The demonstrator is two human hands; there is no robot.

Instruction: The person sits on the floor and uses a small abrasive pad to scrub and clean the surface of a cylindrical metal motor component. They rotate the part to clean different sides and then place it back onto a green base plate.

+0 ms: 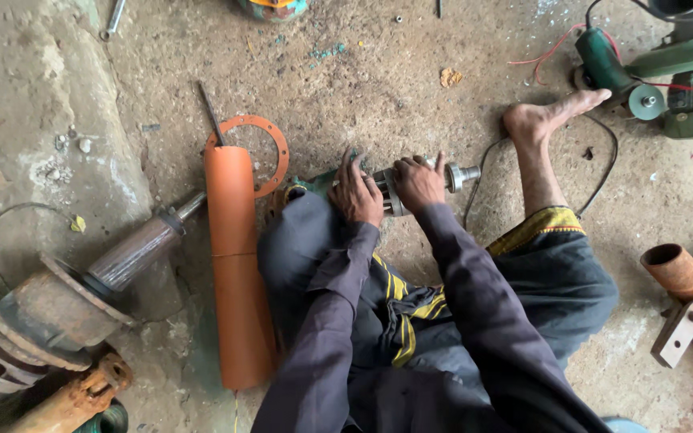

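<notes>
I sit on a dirt floor with a metal motor part (452, 176) lying in front of me; its silver shaft end points right. My left hand (356, 192) rests on its green housing end (313, 183), fingers spread over it. My right hand (417, 181) grips the ribbed silver middle of the part. My bare foot (551, 115) stretches out to the right of it. A black cable (475, 180) curves away from the shaft end.
An orange roll of sheet (237, 265) lies on the left with an orange ring gasket (270, 152) at its top. A rusty pump housing with rotor (82, 289) lies far left. Green machine (683, 80) top right, rusty pipe flange (687, 289) right.
</notes>
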